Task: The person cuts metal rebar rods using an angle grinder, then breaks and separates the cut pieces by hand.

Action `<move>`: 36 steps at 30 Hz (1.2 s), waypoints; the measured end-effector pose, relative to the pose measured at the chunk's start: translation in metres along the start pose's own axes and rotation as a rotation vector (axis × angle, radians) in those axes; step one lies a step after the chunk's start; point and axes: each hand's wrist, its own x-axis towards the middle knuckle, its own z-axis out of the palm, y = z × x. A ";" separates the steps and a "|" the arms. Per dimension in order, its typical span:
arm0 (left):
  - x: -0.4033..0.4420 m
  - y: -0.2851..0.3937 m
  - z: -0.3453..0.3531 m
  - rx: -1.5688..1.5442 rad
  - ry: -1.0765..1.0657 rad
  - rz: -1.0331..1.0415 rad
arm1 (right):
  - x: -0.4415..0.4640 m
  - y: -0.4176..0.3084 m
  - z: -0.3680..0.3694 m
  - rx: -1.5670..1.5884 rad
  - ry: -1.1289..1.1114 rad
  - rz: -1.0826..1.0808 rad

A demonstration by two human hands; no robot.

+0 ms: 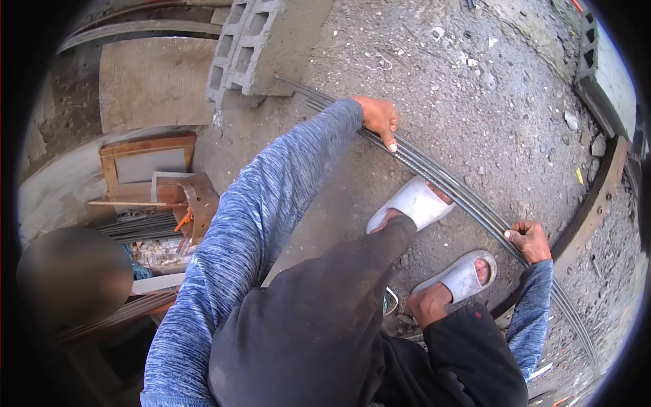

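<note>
A bundle of thin ribbed steel rebars [444,182] runs diagonally in front of me, just above the ground, from beside the concrete blocks at upper left down to the lower right. My left hand [380,121], at the end of a stretched blue sleeve, is closed around the upper part of the bundle, thumb along the near side. Farther down, my right hand [530,241] grips the same rods, its thumb on top and its other fingers partly hidden. Below the rods are my feet in white slides [468,277].
Hollow concrete blocks [261,47] stand at upper left, near the rods' far end. A wooden board [156,83], a wooden frame [148,163] and more rods [139,228] lie at left. A curved beam [591,197] and another block [607,78] are at right, on gravelly ground.
</note>
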 end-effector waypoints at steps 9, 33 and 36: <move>-0.014 -0.026 -0.014 -0.053 0.001 -0.092 | 0.018 -0.017 0.015 -0.025 -0.019 -0.065; -0.029 -0.044 -0.027 -0.054 0.054 -0.168 | 0.023 -0.054 0.028 -0.158 -0.015 -0.102; -0.026 -0.032 -0.030 0.040 0.007 -0.175 | 0.022 -0.051 0.032 -0.120 0.019 -0.137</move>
